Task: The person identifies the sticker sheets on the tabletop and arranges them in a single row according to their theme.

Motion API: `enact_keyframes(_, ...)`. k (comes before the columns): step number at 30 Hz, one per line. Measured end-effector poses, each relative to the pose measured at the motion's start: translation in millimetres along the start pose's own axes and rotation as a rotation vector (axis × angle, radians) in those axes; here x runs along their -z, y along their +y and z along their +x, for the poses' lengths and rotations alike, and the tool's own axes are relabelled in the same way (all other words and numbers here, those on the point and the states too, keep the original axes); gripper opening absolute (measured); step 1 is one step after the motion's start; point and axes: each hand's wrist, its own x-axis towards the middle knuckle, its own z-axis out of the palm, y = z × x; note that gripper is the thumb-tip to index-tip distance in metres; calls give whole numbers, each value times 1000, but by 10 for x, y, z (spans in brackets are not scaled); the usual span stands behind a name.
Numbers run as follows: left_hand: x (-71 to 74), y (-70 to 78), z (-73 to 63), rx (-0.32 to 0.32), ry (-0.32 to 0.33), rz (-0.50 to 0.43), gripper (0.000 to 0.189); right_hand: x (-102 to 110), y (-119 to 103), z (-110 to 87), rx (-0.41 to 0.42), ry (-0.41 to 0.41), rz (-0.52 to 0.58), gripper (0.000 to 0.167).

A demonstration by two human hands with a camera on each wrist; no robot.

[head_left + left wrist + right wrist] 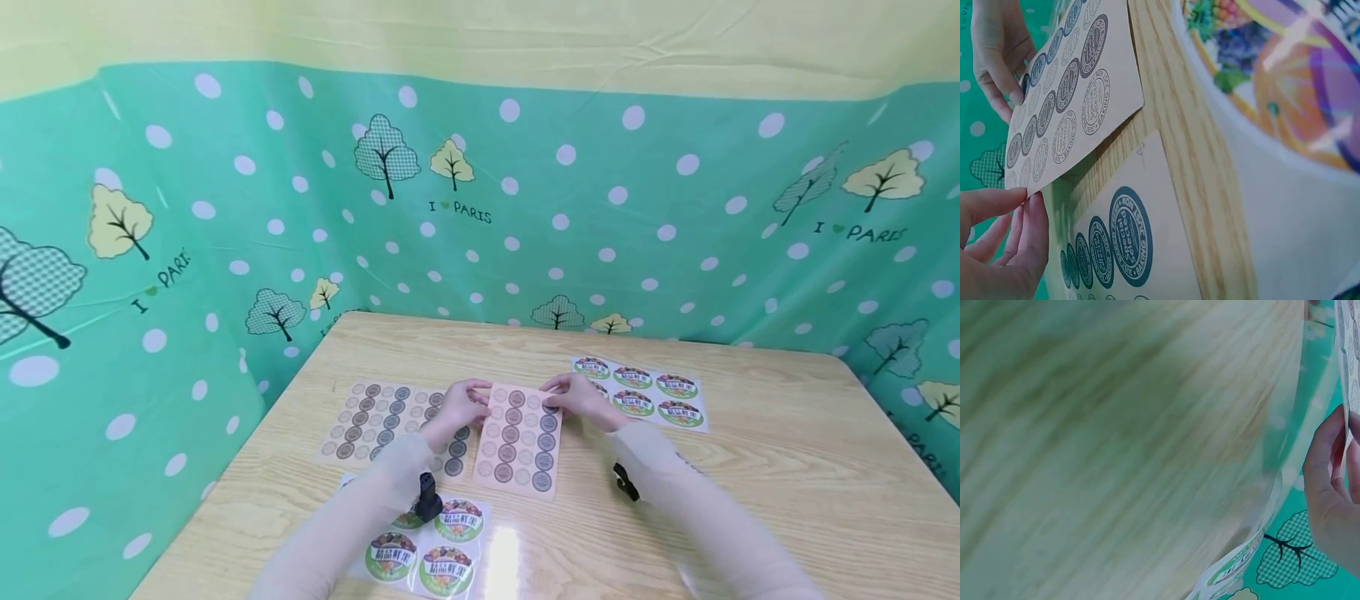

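Observation:
Between both hands is a pinkish sticker sheet with columns of round grey and brown stickers. My left hand pinches its far left corner between thumb and fingers, as the left wrist view shows with the sheet raised at a slant over the table. At the far right corner my right hand pinches the same sheet; in the right wrist view the thumb and fingers of that hand close on its edge. Similar round-sticker sheets lie flat beneath and beside the left hand.
A sheet of colourful fruit labels lies behind the right hand, and another fruit label sheet lies at the front under the left forearm. The wooden table meets a green dotted curtain at the back and left.

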Motion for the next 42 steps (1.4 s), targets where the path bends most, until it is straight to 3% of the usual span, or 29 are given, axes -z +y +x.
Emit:
enact_keyframes(8, 25, -8, -17, 14, 3, 32, 52, -83, -4, 58, 4, 36, -44, 23)
enact_keyframes(15, 48, -54, 11, -50, 4, 77, 52, -117, -8, 98, 27, 56, -140, 20)
enact_keyframes(22, 83, -89, 43, -51, -17, 109, 55, -158, -27, 145, 14, 51, -179, 18)
enact_keyframes(27, 103, -74, 68, -92, -12, 168, 55, -175, -42, 197, 38, 74, -234, 16)
enact_keyframes(34, 111, -93, 55, -97, 2, 191, 56, -226, -37, 215, 83, 77, -262, 16)
enact_keyframes(42, 92, -147, 26, -104, 9, 228, 55, -272, -50, 178, 72, 83, -287, 16)
